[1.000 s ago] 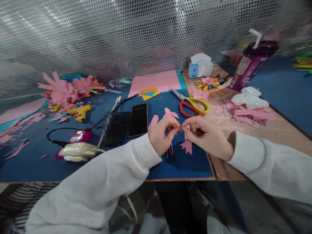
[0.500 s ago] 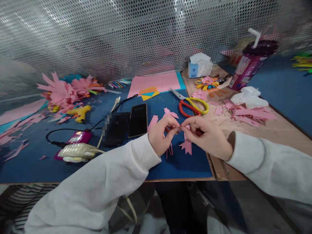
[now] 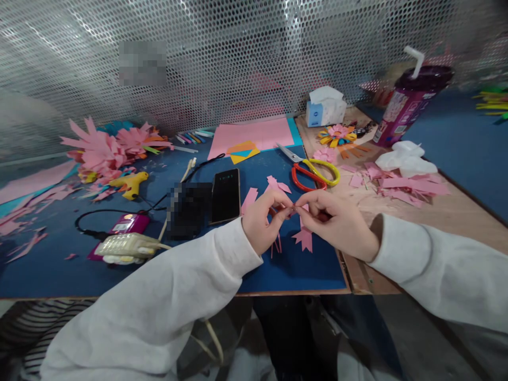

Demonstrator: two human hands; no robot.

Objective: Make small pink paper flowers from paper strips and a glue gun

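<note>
My left hand (image 3: pixel 266 219) and my right hand (image 3: pixel 337 222) meet fingertip to fingertip above the blue tabletop. Each pinches thumb against forefinger. Whatever is between the tips is tiny and mostly covered, with only a pinkish edge showing. Cut pink paper pieces (image 3: pixel 304 238) lie under and around the hands, partly hidden by them. Just beyond the fingers rest scissors (image 3: pixel 313 172) with one red and one yellow handle, blades pointing away to the left. A dark phone (image 3: pixel 225 196) lies left of my left hand.
Leftward are a yellow glue gun (image 3: pixel 130 184), a power strip (image 3: pixel 127 246) with cables and a pink paper heap (image 3: pixel 107 145). Pink sheets (image 3: pixel 252 132) lie behind. On the right stand a tissue box (image 3: pixel 326 108) and a purple cup (image 3: pixel 408 108), near paper scraps (image 3: pixel 410 185).
</note>
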